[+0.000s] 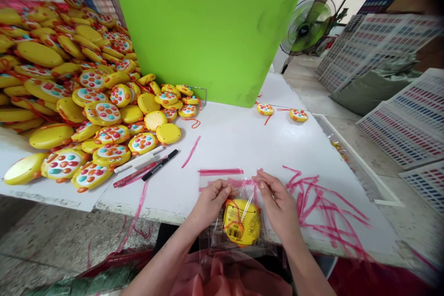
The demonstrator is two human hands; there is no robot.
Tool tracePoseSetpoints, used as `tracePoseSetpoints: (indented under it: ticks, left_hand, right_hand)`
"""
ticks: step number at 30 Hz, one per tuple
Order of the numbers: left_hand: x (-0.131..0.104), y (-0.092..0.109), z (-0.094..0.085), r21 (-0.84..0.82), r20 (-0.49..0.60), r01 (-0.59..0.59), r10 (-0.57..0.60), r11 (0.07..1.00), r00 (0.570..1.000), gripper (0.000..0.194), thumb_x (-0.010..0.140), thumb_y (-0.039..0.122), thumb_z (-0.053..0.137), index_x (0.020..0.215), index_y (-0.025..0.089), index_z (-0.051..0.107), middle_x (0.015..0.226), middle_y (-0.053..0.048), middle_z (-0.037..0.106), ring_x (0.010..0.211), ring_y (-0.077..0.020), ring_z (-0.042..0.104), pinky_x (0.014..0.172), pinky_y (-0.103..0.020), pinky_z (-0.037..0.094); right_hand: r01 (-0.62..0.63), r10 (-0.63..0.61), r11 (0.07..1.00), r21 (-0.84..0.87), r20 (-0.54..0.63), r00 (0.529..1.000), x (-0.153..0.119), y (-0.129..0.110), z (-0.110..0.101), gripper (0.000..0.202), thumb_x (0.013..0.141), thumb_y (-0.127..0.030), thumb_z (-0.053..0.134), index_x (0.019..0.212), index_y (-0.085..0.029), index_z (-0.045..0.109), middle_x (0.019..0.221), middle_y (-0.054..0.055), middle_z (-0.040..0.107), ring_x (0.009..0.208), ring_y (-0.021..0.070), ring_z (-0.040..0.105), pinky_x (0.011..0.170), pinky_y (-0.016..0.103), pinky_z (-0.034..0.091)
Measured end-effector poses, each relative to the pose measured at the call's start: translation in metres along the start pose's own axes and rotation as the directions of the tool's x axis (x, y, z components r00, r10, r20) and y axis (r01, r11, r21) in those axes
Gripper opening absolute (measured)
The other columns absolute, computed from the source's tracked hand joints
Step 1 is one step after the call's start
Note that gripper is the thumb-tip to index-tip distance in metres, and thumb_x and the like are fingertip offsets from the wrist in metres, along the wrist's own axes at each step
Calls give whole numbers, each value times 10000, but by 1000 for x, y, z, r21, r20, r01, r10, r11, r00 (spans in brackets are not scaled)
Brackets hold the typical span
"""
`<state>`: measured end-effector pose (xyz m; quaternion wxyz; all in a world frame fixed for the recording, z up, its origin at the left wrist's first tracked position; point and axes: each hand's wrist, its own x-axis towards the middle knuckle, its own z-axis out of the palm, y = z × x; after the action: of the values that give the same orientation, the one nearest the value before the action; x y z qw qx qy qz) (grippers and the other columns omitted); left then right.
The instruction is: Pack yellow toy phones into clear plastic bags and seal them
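Toy: the yellow toy point(250, 225) lies inside the clear bag point(248, 193), printed side up, at the near edge of the desk point(229, 134), between both hands.
Left hand: the fingers of the left hand point(211, 200) are narrow, pinching the bag at its far left part.
Right hand: the fingers of the right hand point(279, 202) are also narrow — they pinch the bag at its far right part.
Cord: the orange cord point(239, 218) lies over the toy; I judge it is better well away from the mouth, so it makes no fold there.
Pull: the bag has wrinkles and shine, so an equal, gentle pull to both sides should flatten it — a strong one may twist it.
Strips: loose pink strips point(322, 208) lie at right; better none comes under the bag.
Heap: the toy heap point(100, 112) is at far left, well apart from the hands.
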<state>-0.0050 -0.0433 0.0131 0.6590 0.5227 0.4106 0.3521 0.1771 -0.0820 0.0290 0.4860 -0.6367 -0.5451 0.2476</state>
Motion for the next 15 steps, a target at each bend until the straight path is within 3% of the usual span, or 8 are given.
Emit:
tracePoseSetpoints:
  ticks: [15]
  left_hand:
    - [-3,-2,-1,-72,55,43,-39,996,998,288,843,391,595,993,147,620,906,-57,673,808,-166,588,723,-261,436]
  right_hand:
    - [91,-82,992,-90,106,991,-1,1,5,273,906,-301,503,1143,-234,621,1062,47,703,956,190,652,856,329,507]
